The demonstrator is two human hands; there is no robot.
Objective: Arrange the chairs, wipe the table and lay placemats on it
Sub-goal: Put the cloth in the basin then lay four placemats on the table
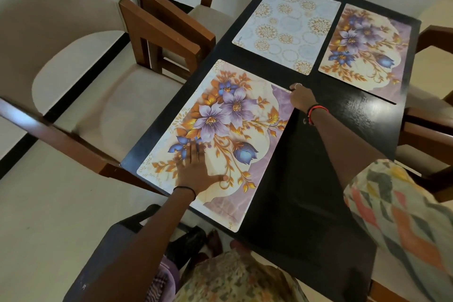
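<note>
Dark bench [306, 179]: left hand [196, 169] presses the near mat [220, 140] flat, fingers together, while right hand [302, 98] pinches its far corner; best square it to the edge.

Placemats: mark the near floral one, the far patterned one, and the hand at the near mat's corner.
near floral placemat [235, 115], head view, on the purple flowers.
far patterned placemat [286, 24], head view, its middle.
right hand [302, 98], head view, back of the hand.

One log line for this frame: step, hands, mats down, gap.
step: laying near mat | left hand: flat on it | right hand: at far corner | mats on table: three | near right: bare
</note>
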